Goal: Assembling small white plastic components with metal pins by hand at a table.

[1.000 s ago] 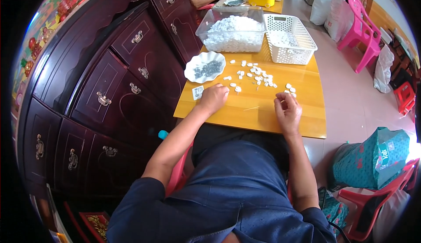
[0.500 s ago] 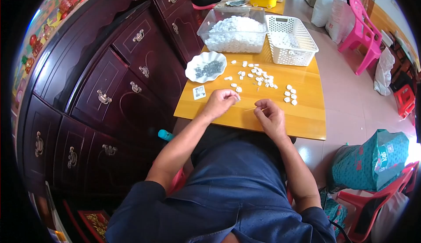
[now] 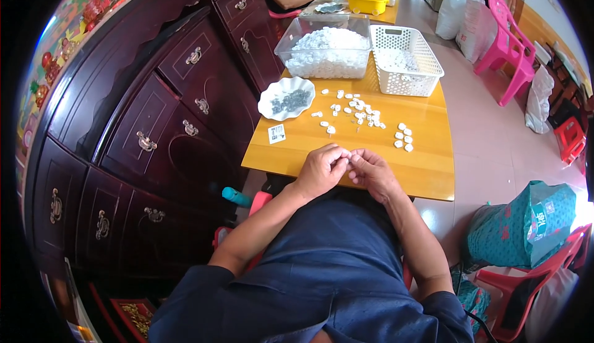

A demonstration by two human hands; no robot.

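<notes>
Both hands have drawn back to the near table edge (image 3: 433, 185), left hand (image 3: 320, 171) and right hand (image 3: 371, 173) pinching together on a tiny white piece (image 3: 350, 155); best kept low and steady.

Both hands have drawn back from the scattered white pieces (image 3: 362, 113) toward the lower edge of the tabletop (image 3: 427, 170). The left hand (image 3: 320, 171) and right hand (image 3: 371, 171) now meet, fingertips touching at frame centre.
</notes>
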